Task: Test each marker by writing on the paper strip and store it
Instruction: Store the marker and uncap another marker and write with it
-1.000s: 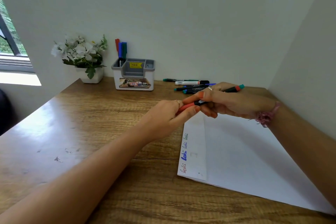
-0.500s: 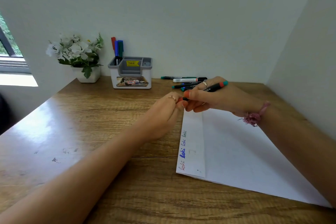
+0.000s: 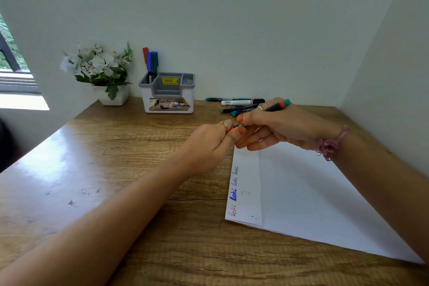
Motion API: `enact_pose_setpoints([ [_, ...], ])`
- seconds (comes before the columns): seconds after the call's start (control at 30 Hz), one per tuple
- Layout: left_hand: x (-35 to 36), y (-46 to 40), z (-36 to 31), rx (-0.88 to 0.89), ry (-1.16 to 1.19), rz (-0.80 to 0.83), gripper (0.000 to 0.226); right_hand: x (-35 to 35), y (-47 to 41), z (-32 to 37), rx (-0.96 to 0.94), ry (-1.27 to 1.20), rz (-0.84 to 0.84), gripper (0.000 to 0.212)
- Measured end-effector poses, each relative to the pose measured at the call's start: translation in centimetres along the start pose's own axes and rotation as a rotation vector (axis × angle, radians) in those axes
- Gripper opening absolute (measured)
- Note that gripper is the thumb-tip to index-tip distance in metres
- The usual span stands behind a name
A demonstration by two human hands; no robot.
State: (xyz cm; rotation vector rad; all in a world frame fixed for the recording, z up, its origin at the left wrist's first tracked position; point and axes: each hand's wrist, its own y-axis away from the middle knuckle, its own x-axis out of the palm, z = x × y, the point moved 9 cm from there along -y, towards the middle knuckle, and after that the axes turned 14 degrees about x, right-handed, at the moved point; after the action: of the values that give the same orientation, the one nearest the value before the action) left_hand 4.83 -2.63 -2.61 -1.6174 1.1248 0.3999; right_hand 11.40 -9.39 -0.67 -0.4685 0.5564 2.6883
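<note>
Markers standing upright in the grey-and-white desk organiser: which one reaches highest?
The red-capped marker, leftmost of the three; the blue-capped marker and green-capped marker beside it stand lower.
</note>
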Motion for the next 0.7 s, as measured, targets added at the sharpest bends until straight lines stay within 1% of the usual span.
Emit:
enact_pose_setpoints([
  [0.1, -0.11, 0.0, -0.3, 0.022, 0.064, -0.02, 0.032, 0.2, -0.12, -0.16, 0.028, -0.005, 0.004, 0.025],
  [0.23, -0.42, 0.1, -0.29, 0.026, 0.113, -0.048, 0.033, -0.21, 0.0, 0.26, -0.026, -0.052, -0.031, 0.025],
  [0.37, -0.41, 0.05, -0.2, 0.013, 0.145, -0.035, 0.035, -0.22, -0.2, 0.14, -0.031, -0.09, 0.017, 0.027],
  [0.5, -0.07, 0.12, -0.02, -0.006, 0.173, -0.014, 0.034, 0.0, -0.39, -0.21, -0.031, -0.086, 0.069, 0.015],
  [0.63, 0.11, 0.01, -0.2, -0.012, 0.194, 0.003, 0.029, 0.07, -0.43, -0.48, -0.048, -0.075, 0.101, 0.014],
  [0.7, 0.18, -0.05, -0.28, -0.017, 0.195, 0.016, 0.019, 0.16, -0.43, -0.58, -0.059, -0.067, 0.123, 0.016],
])
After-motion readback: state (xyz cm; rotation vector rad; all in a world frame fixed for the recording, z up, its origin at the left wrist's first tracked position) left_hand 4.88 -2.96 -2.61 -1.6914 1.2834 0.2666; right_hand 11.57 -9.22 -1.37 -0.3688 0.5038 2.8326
